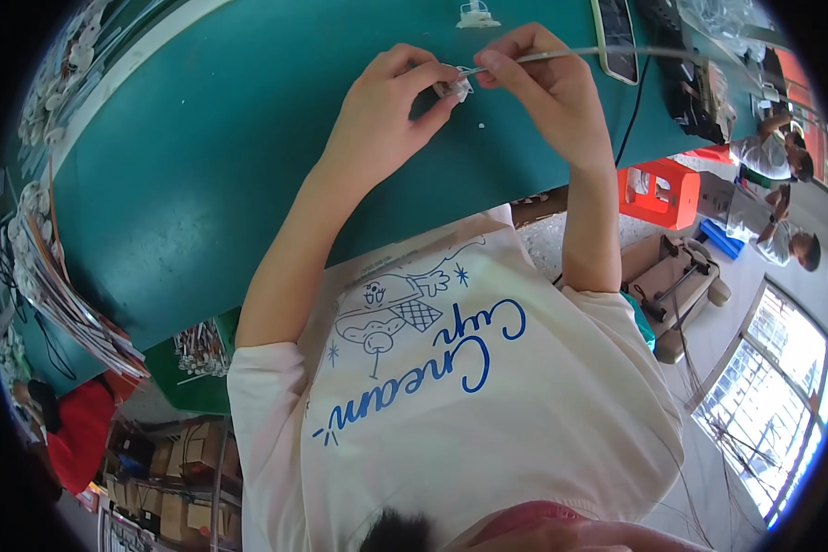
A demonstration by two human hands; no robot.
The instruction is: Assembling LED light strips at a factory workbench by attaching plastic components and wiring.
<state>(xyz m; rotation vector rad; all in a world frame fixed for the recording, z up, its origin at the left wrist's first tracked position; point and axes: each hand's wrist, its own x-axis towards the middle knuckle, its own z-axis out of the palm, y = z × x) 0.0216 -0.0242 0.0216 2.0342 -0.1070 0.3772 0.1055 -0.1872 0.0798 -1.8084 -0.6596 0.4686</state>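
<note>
My left hand (386,110) pinches a small clear-white plastic piece (454,88) between thumb and fingertips, above the green tabletop (221,184). My right hand (557,97) is closed on a thin grey cable (547,55), with thumb and forefinger near its end. That end meets the plastic piece at my left fingertips; whether it sits inside cannot be made out. From my right hand the cable runs off to the right, blurred. Another whitish plastic piece (477,16) lies beyond my hands at the far edge of view.
A phone (618,41) lies right of my hands, beside a black cord (631,120). Bundled white cables (41,248) line the left side. Below the table are a green bin (177,373), a red plastic stool (661,193) and shelved cardboard boxes (189,455). Other people sit at right.
</note>
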